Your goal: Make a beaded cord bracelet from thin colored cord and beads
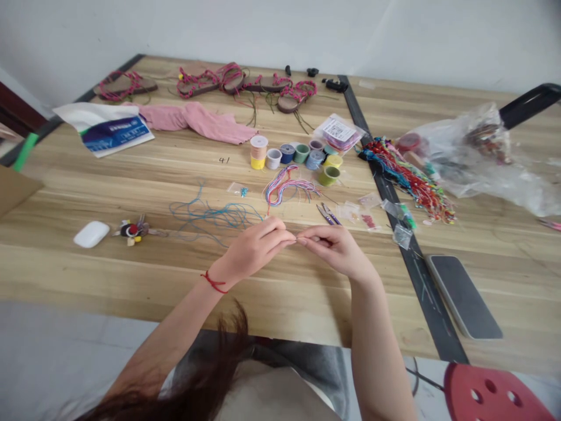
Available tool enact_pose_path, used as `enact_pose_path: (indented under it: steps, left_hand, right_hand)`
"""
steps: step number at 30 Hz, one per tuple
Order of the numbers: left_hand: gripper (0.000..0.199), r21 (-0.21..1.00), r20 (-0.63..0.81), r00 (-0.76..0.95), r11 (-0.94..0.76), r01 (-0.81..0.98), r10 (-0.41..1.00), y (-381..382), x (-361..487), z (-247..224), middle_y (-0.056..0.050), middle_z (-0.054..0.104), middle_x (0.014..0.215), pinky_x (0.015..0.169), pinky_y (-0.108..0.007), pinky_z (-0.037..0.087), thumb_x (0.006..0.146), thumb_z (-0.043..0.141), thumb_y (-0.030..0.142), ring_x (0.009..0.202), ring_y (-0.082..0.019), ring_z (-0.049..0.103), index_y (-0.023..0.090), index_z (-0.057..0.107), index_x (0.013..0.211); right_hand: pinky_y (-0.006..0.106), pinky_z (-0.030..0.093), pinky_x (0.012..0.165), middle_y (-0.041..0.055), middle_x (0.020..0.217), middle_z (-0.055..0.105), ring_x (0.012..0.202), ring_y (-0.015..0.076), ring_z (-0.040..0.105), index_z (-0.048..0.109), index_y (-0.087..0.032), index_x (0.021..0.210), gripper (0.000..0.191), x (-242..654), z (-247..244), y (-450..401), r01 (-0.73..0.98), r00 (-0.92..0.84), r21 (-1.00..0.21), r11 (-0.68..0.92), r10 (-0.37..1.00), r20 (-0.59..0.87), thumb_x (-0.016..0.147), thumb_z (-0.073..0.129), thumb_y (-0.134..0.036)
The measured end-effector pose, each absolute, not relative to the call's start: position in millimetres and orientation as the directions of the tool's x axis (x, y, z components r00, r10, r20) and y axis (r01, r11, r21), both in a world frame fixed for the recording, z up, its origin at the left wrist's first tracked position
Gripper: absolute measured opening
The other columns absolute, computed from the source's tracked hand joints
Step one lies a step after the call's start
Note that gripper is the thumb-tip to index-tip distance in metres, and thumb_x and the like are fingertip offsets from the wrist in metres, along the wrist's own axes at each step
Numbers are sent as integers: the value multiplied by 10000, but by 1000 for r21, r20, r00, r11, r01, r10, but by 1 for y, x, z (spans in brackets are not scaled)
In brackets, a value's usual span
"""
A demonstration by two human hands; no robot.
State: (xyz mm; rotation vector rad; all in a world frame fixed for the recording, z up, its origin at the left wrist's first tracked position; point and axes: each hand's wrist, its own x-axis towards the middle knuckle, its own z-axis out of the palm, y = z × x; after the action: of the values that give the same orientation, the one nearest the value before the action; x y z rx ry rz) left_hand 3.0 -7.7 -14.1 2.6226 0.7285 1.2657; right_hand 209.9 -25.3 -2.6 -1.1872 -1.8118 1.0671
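Observation:
My left hand (pixel 258 245) and my right hand (pixel 331 248) meet fingertip to fingertip just above the table, each closed in a pinch. Whatever lies between the fingertips is too small to make out. Loose blue threads (pixel 223 216) spread over the wood to the left and run up close to my left hand. Beyond the hands lies a looped bundle of pink, purple and blue threads (pixel 280 190); a red strand from it reaches down toward my left hand. A pair of small thread snips (pixel 328 214) rests just past my right hand.
Several thread spools (pixel 287 154) stand mid-table. Small bags of beads (pixel 368 221) and a heap of colourful cords (pixel 407 175) lie right, near a phone (pixel 464 298). Left are a white case (pixel 91 234) and a keychain (pixel 132 230). Corded sandals (pixel 197 82) line the back.

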Motion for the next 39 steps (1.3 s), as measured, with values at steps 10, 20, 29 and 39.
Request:
enact_pose_path:
  steps: [10,20,29,39]
  left_hand:
    - [142,235,699,582,-902,361,415,-7,3,-9,-24,596,813,685,-227,484,979,406,164,730,-109,578,163,541,931]
    - [42,472,752,319,-809,351,577,-11,5,-11,-22,587,852,712,-233,482,919,552,165,825,-118,554,179,570,954]
    - [102,787,561,185,-589,184,807,-13,8,-5,-5,579,787,669,-235,421,904,584,257,737,-107,508,179,606,843]
    - [297,826,-139,338,297,-479,931,-26,36,-18,34,547,673,552,-185,364,760,733,412,588,-53,469,150,593,760]
  right_hand:
    - [232,393,476,47,724,719,547,113,532,763,-178,819,255,208,-5,-27,312,-290,-932,186,952,93,819,654,-409]
    - [255,389,514,14,640,640,531,100,482,745,-202,749,185,177,-8,-29,91,-71,-965,247,968,241,798,690,-372]
    - [240,428,485,5,624,650,496,94,515,764,-211,849,145,168,-11,-34,22,25,-972,233,972,233,822,676,-323]
    - [279,500,561,21,725,698,588,128,567,778,-230,886,145,153,-19,-41,48,231,-971,233,943,238,822,670,-305]
